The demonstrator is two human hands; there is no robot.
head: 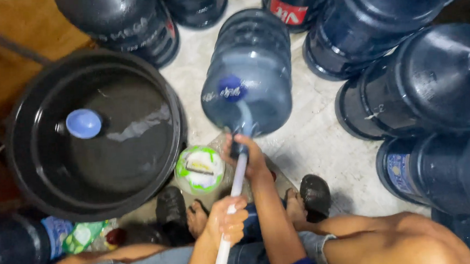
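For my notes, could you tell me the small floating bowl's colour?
Light blue; the bowl shows best in the head view.

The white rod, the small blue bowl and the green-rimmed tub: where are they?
white rod [237, 186], head view, on the shaft between the two hands.
small blue bowl [83, 123], head view, its middle.
green-rimmed tub [199, 170], head view, its top.

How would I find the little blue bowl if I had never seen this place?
Look for the big black tub of water on the left, beside the blue water jug lying on its side that both hands work on with a white rod. The small blue bowl floats inside that tub, near its left side. It is the only light blue thing there, round and far smaller than the dark jugs around.
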